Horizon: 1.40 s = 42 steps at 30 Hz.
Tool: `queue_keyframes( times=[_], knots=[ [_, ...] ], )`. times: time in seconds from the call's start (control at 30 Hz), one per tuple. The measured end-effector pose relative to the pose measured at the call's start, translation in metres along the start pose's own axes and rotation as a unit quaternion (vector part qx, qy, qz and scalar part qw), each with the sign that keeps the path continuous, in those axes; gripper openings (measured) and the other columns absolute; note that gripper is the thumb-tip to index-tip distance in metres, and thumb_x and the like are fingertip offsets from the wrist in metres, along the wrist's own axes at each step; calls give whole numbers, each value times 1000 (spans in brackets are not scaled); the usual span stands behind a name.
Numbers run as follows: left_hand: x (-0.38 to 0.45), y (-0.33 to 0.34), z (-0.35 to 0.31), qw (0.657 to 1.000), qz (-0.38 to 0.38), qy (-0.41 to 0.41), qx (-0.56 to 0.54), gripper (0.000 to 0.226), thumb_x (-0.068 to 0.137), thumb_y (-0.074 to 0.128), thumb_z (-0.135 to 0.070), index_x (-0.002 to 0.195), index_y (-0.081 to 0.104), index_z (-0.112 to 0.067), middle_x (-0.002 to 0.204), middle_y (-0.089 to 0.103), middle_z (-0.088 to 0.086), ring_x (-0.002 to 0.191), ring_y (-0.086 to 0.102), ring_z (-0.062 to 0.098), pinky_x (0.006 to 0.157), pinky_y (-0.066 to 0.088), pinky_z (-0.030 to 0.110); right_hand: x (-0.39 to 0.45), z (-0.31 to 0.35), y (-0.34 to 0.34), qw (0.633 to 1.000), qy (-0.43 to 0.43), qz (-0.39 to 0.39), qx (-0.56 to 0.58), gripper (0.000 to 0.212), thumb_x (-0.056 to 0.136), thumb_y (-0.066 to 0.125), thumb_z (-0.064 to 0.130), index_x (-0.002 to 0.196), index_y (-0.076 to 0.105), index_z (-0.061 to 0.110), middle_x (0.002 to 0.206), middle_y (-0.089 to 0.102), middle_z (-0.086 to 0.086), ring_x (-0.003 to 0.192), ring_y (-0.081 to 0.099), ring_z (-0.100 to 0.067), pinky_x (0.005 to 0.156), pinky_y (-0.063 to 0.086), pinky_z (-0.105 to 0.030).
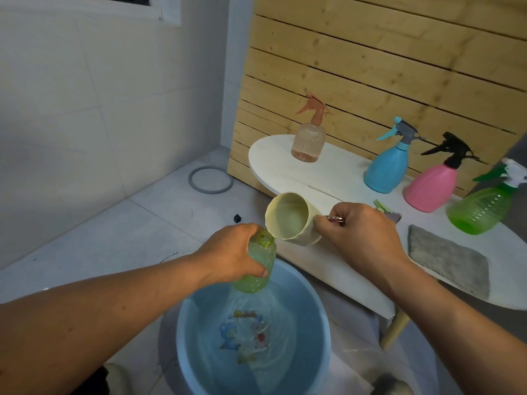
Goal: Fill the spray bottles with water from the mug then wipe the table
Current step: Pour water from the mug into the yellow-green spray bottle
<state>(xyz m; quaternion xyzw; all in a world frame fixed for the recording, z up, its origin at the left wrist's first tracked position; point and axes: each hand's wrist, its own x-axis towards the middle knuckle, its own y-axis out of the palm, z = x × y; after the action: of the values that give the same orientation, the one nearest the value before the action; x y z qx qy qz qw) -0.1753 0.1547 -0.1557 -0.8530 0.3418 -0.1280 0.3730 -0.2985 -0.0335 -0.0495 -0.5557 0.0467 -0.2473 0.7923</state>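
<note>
My left hand (231, 252) grips an uncapped yellow-green spray bottle (258, 269) over the blue basin (322, 317), which holds water. My right hand (359, 235) holds the cream mug (288, 220) by its handle, tipped so its rim touches the bottle's open neck. On the white table (282, 169) stand a peach spray bottle (308, 141), a blue one (389, 166), a pink one (433, 183) and a green one (482, 209), all with their spray heads on. A grey cloth (447, 260) lies flat near the table's front edge.
A green spray head part (382, 206) lies on the table behind my right hand. A wooden slat wall (370, 67) backs the table. On the tiled floor lie a grey ring (211, 179) and a small black object (237, 218).
</note>
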Motion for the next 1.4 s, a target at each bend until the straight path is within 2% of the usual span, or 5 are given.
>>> queue_keyframes(
  times=[0.57, 0.83, 1.0, 1.2, 1.4],
  knots=[
    [1, 2, 1, 1000, 2, 4, -2, 74, 68, 94, -41, 132, 58, -33, 110, 62, -17, 100, 62, 10, 74, 49, 20, -2, -6, 3, 1000, -11, -18, -7, 33, 90, 62, 45, 64, 56, 26, 60, 58, 5, 63, 55, -16, 55, 36, -30],
    [2, 3, 1, 1000, 4, 1, -2, 76, 67, 95, -41, 133, 58, -33, 112, 62, -16, 102, 62, 11, 79, 52, 23, -3, -4, 2, 999, -16, -25, -17, 34, 91, 61, 43, 63, 55, 24, 59, 57, 3, 61, 52, -14, 52, 32, -29],
    [1, 3, 1, 1000, 4, 4, 4, 76, 67, 94, -43, 133, 58, -32, 110, 62, -16, 100, 61, 10, 72, 47, 18, -4, -2, 3, 999, -19, -26, -21, 35, 91, 61, 43, 62, 53, 24, 59, 57, 4, 60, 52, -13, 52, 32, -28],
    [0, 3, -1, 1000, 3, 0, 9, 80, 68, 94, -43, 137, 56, -32, 116, 64, -12, 103, 62, 13, 82, 55, 26, -3, -3, 4, 999, -31, -35, -24, 36, 91, 61, 44, 61, 51, 26, 57, 55, 5, 59, 51, -12, 52, 31, -28],
    [0, 4, -1, 1000, 2, 2, 17, 77, 67, 94, -46, 133, 58, -32, 112, 64, -14, 100, 62, 12, 77, 52, 24, -4, -2, 4, 998, -39, -31, -27, 34, 92, 59, 45, 64, 52, 27, 59, 56, 5, 61, 52, -14, 52, 31, -28]
  ],
)
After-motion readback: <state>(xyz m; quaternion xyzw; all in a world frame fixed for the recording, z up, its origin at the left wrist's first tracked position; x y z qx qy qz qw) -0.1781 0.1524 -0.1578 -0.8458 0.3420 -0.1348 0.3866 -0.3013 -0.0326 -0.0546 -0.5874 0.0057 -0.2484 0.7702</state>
